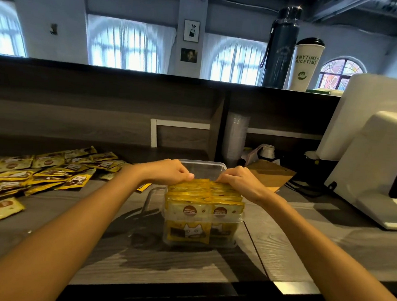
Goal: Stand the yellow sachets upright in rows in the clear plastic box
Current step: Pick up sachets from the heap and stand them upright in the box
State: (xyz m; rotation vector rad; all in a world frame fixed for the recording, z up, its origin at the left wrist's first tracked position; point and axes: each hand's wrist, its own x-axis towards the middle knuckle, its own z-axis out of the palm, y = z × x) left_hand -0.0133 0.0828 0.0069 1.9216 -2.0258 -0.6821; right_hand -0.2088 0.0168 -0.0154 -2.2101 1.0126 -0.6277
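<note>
Left hand [167, 171] and right hand [242, 182], each grip curled closed on rear tops of the standing sachets [203, 195] in the clear plastic box [203, 168] on the worktop [185, 262]; likely risk: letting go lets rows slump backward into the unfilled far end.

The box [203, 167] sits in the middle of the worktop [161, 260]. Sachets [204, 197] stand in rows inside it, at the near end. The left hand [167, 171] and right hand [240, 181] hold the back ones, side by side. Loose sachets [43, 172] lie on the worktop to the left. A machine [368, 162] stands on the right.
</note>
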